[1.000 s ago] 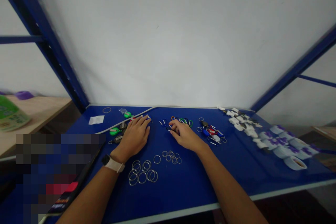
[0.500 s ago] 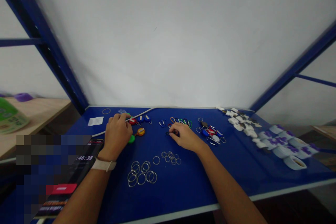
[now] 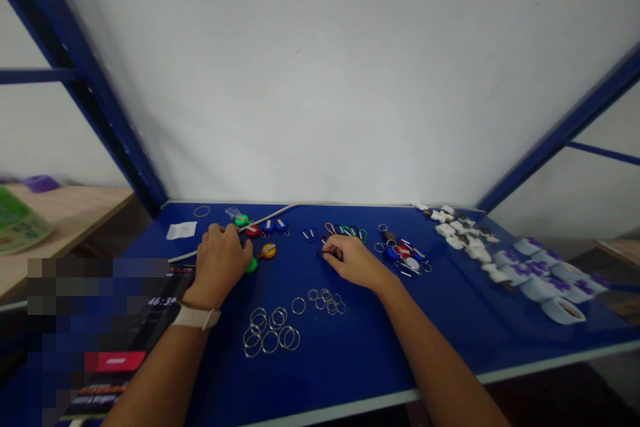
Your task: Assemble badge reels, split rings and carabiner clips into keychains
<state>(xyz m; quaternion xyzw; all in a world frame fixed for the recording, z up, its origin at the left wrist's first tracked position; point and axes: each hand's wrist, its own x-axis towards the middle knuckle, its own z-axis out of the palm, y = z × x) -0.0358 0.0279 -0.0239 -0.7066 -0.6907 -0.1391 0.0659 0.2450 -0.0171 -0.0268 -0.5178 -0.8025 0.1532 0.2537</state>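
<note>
My left hand (image 3: 223,260) is low over the left of the table, fingers bent and thumb apart from them, with nothing visible in it. Beside its thumb lies a green badge reel (image 3: 251,265), partly covered, next to an orange badge reel (image 3: 269,251). Beyond are a second green reel (image 3: 242,220), a red reel (image 3: 253,231) and blue reels (image 3: 281,225). My right hand (image 3: 355,260) is closed, pinching a small dark carabiner (image 3: 321,254) mostly hidden by the fingers. Just behind it lies a row of coloured carabiners (image 3: 346,231), with two blue carabiners (image 3: 309,235) to their left.
Loose split rings (image 3: 271,341) lie in front, with smaller rings (image 3: 326,301) nearby. Assembled reels (image 3: 404,253) are piled to the right. White parts (image 3: 463,237) and white-purple pieces (image 3: 537,273) fill the far right. A white cable (image 3: 273,215) crosses the back; a phone (image 3: 150,320) lies left.
My left hand has drawn back slightly to the left, uncovering more of the green reel at the back. My right hand stays nearly still with the dark carabiner.
</note>
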